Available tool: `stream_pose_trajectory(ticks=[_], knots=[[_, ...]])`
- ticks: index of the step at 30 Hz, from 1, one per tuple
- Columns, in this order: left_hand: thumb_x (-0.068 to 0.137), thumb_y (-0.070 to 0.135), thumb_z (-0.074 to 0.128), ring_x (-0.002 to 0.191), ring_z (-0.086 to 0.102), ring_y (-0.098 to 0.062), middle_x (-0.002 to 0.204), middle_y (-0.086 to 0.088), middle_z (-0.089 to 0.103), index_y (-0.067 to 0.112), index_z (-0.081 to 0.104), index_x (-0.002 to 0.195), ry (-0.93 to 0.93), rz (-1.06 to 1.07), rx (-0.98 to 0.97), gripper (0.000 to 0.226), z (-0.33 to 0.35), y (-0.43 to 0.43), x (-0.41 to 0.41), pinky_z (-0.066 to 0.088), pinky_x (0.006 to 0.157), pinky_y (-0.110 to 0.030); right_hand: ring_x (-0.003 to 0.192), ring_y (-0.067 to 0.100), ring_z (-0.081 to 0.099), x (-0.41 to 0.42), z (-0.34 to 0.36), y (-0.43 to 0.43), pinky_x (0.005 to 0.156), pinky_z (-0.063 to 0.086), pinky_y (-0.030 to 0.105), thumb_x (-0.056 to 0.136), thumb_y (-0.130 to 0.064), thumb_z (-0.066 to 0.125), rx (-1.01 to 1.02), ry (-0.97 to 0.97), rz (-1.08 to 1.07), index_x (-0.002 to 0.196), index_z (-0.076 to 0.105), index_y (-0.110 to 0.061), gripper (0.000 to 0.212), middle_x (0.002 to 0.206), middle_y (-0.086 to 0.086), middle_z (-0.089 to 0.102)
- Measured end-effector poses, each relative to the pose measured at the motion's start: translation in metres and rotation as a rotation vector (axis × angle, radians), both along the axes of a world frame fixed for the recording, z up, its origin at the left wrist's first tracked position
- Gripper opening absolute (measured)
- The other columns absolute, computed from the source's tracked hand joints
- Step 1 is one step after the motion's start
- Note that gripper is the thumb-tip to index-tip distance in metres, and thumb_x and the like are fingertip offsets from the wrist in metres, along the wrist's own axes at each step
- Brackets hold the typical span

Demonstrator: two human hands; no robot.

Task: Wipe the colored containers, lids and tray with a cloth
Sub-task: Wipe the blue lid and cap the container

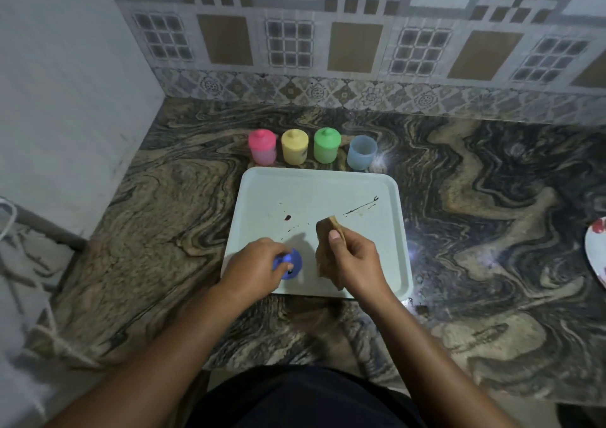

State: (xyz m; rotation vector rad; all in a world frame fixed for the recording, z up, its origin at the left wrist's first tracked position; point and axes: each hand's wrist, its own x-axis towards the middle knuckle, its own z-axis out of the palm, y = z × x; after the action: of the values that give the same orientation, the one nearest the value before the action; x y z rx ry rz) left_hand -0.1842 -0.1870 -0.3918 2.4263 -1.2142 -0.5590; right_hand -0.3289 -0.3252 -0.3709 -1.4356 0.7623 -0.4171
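The left hand is pinching the one blue lid with curled fingers over the near left part of the tray. The right hand is gripping one brown cloth just right of the lid. Dark smears are showing on the tray. Four are standing in a row behind it: pink container, yellow container and green container lidded, blue container open

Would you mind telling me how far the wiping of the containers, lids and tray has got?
Probably done: the pink container, yellow container and green container stand lidded behind the tray. In hand: the left hand holds the blue lid over the tray, the right hand grips the brown cloth beside it. Left: the tray's dark streaks, and the blue container, open and lidless.
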Motion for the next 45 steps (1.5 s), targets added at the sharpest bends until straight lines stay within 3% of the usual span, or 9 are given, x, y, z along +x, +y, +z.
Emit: stream_pose_trajectory(ticks=[7,14,18,22,26,33,36,39,45], knots=[[0.090,0.036,0.068,0.098,0.060,-0.018,0.104,0.005,0.065,0.026,0.072,0.106,-0.129,0.040,-0.117,0.020,-0.013,0.007,-0.006,0.051,0.073,-0.032,0.060,0.018,0.048,-0.003,-0.009,0.014,0.056,0.043,0.034,0.107,-0.025,0.049,-0.023,0.047,0.003,0.073,0.061,-0.027,0.036,0.063,0.000,0.054],[0.086,0.028,0.073,0.100,0.057,-0.021,0.108,0.003,0.063,0.019,0.076,0.099,-0.198,0.090,-0.218,0.016,-0.020,0.006,-0.007,0.054,0.079,-0.035,0.064,0.008,0.053,-0.008,-0.010,0.015,0.056,0.050,0.025,0.106,-0.026,0.051,-0.074,0.094,0.008,0.100,0.070,-0.018,0.022,0.069,-0.011,0.059],[0.085,0.020,0.076,0.106,0.062,-0.009,0.115,0.007,0.063,0.024,0.076,0.092,0.099,0.331,-0.409,0.008,0.001,-0.008,-0.012,0.051,0.091,-0.027,0.085,0.002,0.058,-0.009,-0.011,0.022,0.079,0.054,0.026,0.103,-0.039,0.050,-0.157,0.068,0.040,0.130,0.068,-0.023,0.036,0.087,-0.019,0.062],[0.085,0.022,0.076,0.088,0.073,-0.012,0.101,0.010,0.075,0.025,0.078,0.093,0.530,0.486,-0.483,0.008,0.034,-0.024,-0.018,0.063,0.069,-0.037,0.062,0.013,0.050,-0.006,0.005,0.027,0.059,0.045,0.030,0.108,-0.025,0.048,-0.198,-0.050,0.013,0.139,0.062,-0.028,0.035,0.067,-0.005,0.058],[0.089,0.013,0.072,0.095,0.073,-0.014,0.107,0.000,0.076,0.016,0.080,0.097,0.797,0.577,-0.601,0.011,0.057,-0.027,-0.018,0.062,0.069,-0.035,0.058,0.015,0.049,-0.004,0.026,0.018,0.053,0.042,0.026,0.109,-0.018,0.046,-0.129,-0.169,-0.042,0.135,0.065,-0.028,0.034,0.068,0.007,0.060],[0.089,0.015,0.062,0.097,0.073,-0.021,0.121,-0.020,0.069,0.000,0.060,0.123,1.496,0.559,-0.652,0.037,0.083,-0.027,-0.013,0.061,0.074,-0.031,0.057,0.007,0.047,0.003,0.045,0.012,0.051,0.042,0.022,0.107,-0.017,0.050,-0.088,-0.281,-0.053,0.134,0.067,-0.023,0.032,0.064,-0.017,0.057],[0.088,0.020,0.058,0.106,0.071,-0.027,0.125,-0.023,0.066,-0.004,0.058,0.126,1.608,0.533,-0.697,0.045,0.087,-0.030,-0.010,0.060,0.079,-0.032,0.077,0.008,0.058,0.006,0.049,0.014,0.069,0.050,0.024,0.100,-0.031,0.054,-0.179,-0.249,0.006,0.136,0.064,-0.036,0.038,0.086,-0.019,0.066],[0.088,0.022,0.057,0.101,0.073,-0.024,0.119,-0.019,0.070,0.000,0.062,0.122,1.621,0.517,-0.739,0.041,0.090,-0.034,-0.008,0.061,0.078,-0.031,0.137,0.015,0.054,0.005,0.048,0.014,0.108,0.047,0.029,0.098,-0.027,0.058,-0.427,-0.235,0.012,0.138,0.062,-0.029,0.041,0.140,-0.013,0.061],[0.083,0.025,0.061,0.079,0.074,-0.013,0.098,-0.009,0.076,0.010,0.070,0.099,1.546,0.563,-0.758,0.023,0.098,-0.040,-0.009,0.053,0.053,-0.019,0.144,0.009,0.043,0.008,0.046,0.003,0.110,0.047,0.027,0.099,-0.021,0.054,-0.670,-0.214,-0.008,0.134,0.065,-0.006,0.039,0.144,0.012,0.058]])
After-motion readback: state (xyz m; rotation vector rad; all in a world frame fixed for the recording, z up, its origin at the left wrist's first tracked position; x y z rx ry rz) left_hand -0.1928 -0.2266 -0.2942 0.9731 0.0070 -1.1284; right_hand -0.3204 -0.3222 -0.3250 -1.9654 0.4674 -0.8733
